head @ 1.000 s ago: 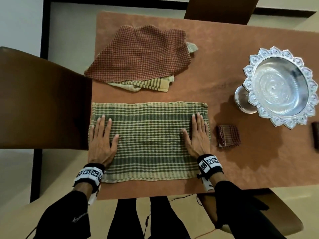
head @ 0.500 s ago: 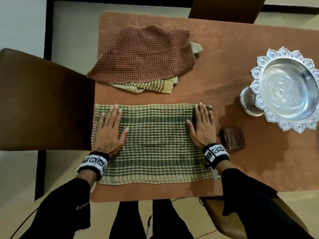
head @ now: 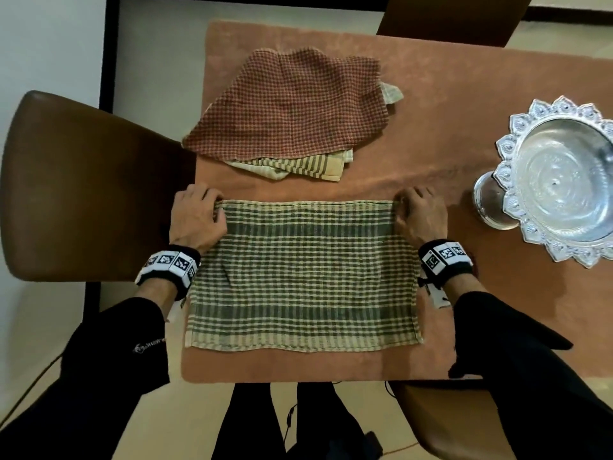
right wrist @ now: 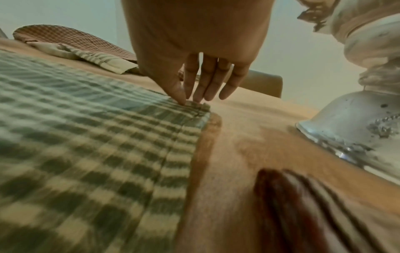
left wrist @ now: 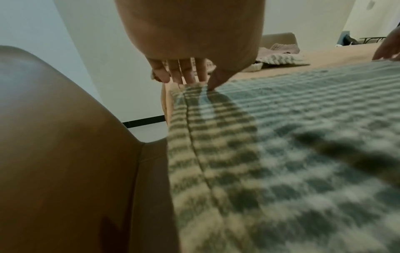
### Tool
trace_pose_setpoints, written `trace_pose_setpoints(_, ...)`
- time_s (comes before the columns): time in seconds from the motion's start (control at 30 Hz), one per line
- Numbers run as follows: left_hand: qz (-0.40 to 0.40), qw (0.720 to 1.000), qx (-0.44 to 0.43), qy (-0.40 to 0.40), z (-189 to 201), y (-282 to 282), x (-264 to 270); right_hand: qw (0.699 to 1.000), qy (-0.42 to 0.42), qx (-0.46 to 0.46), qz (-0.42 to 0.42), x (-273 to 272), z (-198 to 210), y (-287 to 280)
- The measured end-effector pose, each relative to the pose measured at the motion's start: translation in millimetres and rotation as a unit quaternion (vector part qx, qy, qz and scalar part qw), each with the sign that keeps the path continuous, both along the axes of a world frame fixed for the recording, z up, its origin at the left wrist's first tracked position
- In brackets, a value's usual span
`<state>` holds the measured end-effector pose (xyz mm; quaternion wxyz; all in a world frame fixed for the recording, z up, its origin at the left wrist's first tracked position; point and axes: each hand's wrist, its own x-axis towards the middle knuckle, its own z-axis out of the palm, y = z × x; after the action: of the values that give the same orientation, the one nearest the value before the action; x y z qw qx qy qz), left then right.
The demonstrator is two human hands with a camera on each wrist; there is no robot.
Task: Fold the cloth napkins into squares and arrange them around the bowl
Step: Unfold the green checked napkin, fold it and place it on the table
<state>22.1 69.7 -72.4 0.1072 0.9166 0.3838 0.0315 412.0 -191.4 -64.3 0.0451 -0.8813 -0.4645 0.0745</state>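
Observation:
A green-and-cream checked napkin (head: 303, 273) lies flat as a wide rectangle on the brown table (head: 431, 104). My left hand (head: 217, 207) pinches its far left corner, thumb on top and fingers at the edge, as the left wrist view shows (left wrist: 192, 82). My right hand (head: 399, 207) pinches the far right corner (right wrist: 190, 101) the same way. The silver pedestal bowl (head: 560, 180) stands at the right. A small folded red napkin (right wrist: 303, 205) lies under my right wrist, hidden in the head view.
A loose pile lies at the back of the table: a red checked napkin (head: 292, 104) over a cream striped one (head: 298, 164). A brown chair (head: 83, 194) stands against the table's left edge, another chair back (head: 454, 18) at the far side.
Both hands slid forward from lying flat on the napkin's middle to its far corners. Their fingers curled and now pinch those corners.

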Motion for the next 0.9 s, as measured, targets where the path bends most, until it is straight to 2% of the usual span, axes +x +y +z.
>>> trace_pose_setpoints(0.13,-0.022,0.999,-0.033,0.021,7,17,4,0.996,0.054,-0.072,0.002,16,11,16)
trace_pose_setpoints(0.3,-0.038,0.996,-0.066,0.034,16,27,3,0.990,0.042,-0.127,0.040,26,24,26)
trace_pose_setpoints(0.43,-0.025,0.998,-0.056,0.023,30,26,-5,0.993,0.065,-0.103,-0.006,24,33,16)
trace_pose_setpoints(0.57,0.003,0.998,-0.049,-0.044,50,9,-31,0.989,0.116,-0.021,-0.092,5,52,-17)
trace_pose_setpoints(0.67,0.004,0.995,-0.043,-0.090,60,-15,-59,0.970,0.175,0.058,-0.158,-20,59,-56)
trace_pose_setpoints(0.8,0.007,0.992,-0.060,-0.112,61,-69,-102,0.926,0.251,0.127,-0.251,-74,62,-115)
trace_pose_setpoints(0.83,0.005,0.991,-0.072,-0.109,59,-84,-113,0.913,0.263,0.134,-0.280,-89,65,-127)
trace_pose_setpoints(0.9,-0.004,0.990,-0.096,-0.102,54,-109,-132,0.869,0.307,0.163,-0.353,-118,66,-154)
